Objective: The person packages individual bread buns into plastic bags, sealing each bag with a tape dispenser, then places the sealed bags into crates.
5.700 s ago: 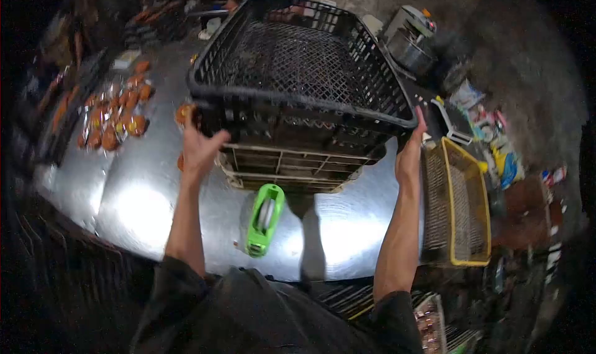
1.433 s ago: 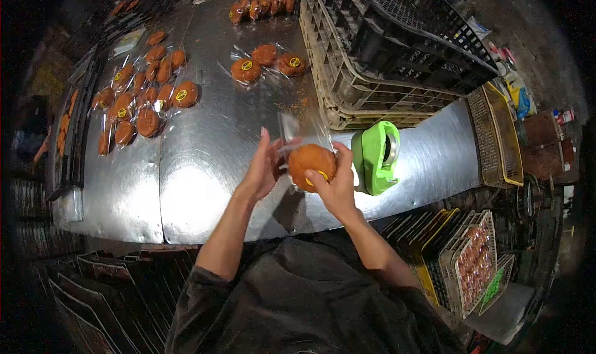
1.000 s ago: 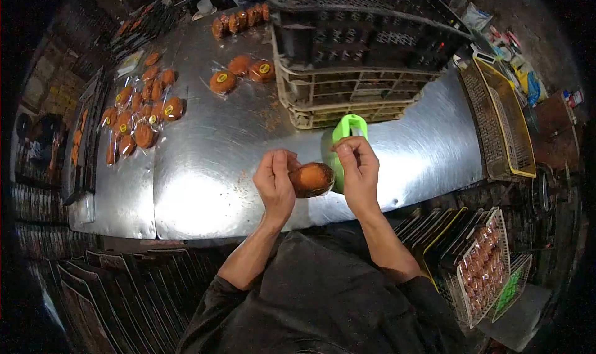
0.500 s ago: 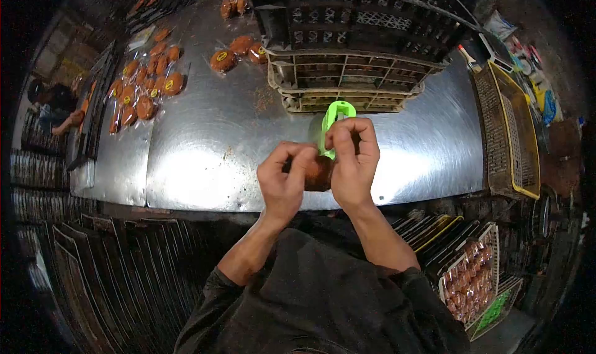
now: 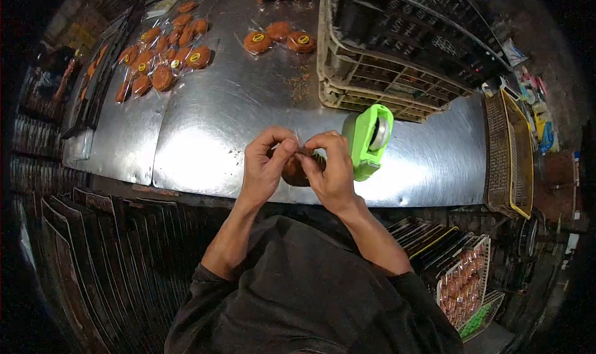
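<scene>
A round brown bun [image 5: 293,174] in clear plastic sits low between my hands, partly covered by them. My left hand [image 5: 266,166] pinches the gathered plastic above the bun with thumb and forefinger. From the other side, my right hand [image 5: 332,170] is closed in a pinch on the same bit of plastic, fingertips nearly meeting the left ones. Just right of my right hand stands a bright green tape dispenser [image 5: 359,148] with a pale roll inside. Any tape at my fingertips is too small to make out.
Wrapped buns with yellow labels [image 5: 162,78] lie on the metal table [image 5: 223,118] at the left, with more buns [image 5: 279,36] further back. Stacked plastic crates [image 5: 397,75] stand behind the dispenser. A yellow-rimmed basket [image 5: 515,149] is at the right edge, dark trays [image 5: 118,248] below left.
My hands have come closer together and moved away from the tape dispenser, which now stands clear to their right. The camera view has turned, shifting the crates rightward.
</scene>
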The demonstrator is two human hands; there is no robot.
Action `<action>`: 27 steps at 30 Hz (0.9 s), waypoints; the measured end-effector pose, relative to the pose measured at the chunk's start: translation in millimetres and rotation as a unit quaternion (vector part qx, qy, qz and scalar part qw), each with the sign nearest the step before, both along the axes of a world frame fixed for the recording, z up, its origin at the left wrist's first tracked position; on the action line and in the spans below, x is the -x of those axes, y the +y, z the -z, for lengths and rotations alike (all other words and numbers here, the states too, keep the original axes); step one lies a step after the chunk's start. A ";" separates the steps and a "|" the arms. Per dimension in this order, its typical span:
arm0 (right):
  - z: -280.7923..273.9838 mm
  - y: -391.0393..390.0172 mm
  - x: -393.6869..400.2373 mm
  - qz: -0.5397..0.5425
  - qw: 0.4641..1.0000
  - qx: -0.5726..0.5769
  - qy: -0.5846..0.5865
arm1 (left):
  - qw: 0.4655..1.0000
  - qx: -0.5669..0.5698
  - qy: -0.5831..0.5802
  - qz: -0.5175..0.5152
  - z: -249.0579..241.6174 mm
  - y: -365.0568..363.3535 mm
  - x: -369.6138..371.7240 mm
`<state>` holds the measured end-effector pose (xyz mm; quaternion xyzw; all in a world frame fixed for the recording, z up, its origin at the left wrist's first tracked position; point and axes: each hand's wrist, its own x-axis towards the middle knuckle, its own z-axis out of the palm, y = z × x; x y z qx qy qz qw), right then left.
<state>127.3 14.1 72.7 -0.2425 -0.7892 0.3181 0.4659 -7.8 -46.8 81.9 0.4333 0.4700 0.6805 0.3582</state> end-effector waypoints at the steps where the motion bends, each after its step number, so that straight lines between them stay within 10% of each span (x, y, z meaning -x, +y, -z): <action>1: -1.6 -1.5 7.6 -0.010 1.000 0.020 0.006 | 1.000 0.021 -0.015 0.006 -2.6 -2.3 8.4; 7: -7.8 -2.0 43.0 0.029 0.992 -0.109 -0.058 | 0.999 0.008 -0.031 -0.039 -3.6 -16.3 41.3; 9: -6.0 -3.7 56.6 0.080 0.991 -0.104 -0.016 | 0.931 -0.018 0.343 -0.122 -9.7 -9.9 57.2; 10: -5.4 -3.5 62.5 0.107 0.989 -0.103 0.006 | 0.931 -0.015 0.341 -0.128 -6.3 -4.3 56.4; 12: 11.2 -8.9 69.1 0.089 0.968 0.187 0.143 | 0.931 -0.008 0.337 -0.140 0.8 6.9 54.8; 14: 29.6 -12.4 71.8 0.086 0.855 0.426 0.284 | 0.998 0.034 0.017 -0.053 28.3 22.2 36.3; 15: 36.8 -13.8 72.5 0.156 0.879 0.363 0.266 | 0.993 0.095 -0.061 -0.037 35.5 28.8 30.6; 17: 24.2 -15.0 54.4 0.197 0.881 0.329 0.276 | 0.991 0.040 -0.122 -0.024 48.8 41.1 13.7; 22: 101.5 -9.5 -73.3 0.474 0.850 0.161 -0.163 | 0.988 0.071 -0.131 0.042 63.2 39.8 5.6; 27: 128.1 22.4 -93.3 0.472 0.817 0.333 0.005 | 0.981 0.078 -0.155 0.086 61.9 42.3 4.1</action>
